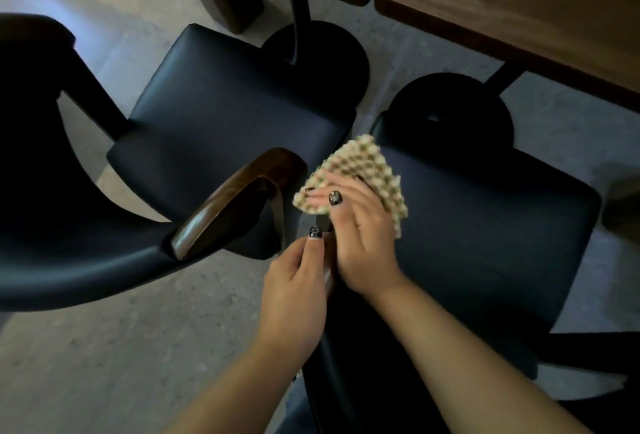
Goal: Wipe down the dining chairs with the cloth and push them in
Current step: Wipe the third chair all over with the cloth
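While your right hand (360, 225) pinches the checked cloth (360, 177) between thumb and curled fingers (320, 195), the cloth fans out above the front left corner of the right chair's seat (485, 225). Your left hand (294, 295) sits just beside it, fingers curled round the narrow armrest (328, 277) of that right chair, thumb lying along the top. Both seats are dark padded leather. To the left stands the second chair (225, 114), its seat bare and its glossy brown wooden armrest (235, 198) just beside the cloth. Neither chair is pushed in: both stand back from the wooden bench (519, 0) at the top, whose round black pedestal bases (329, 52) rest on the speckled floor (104, 364) beyond the seats.
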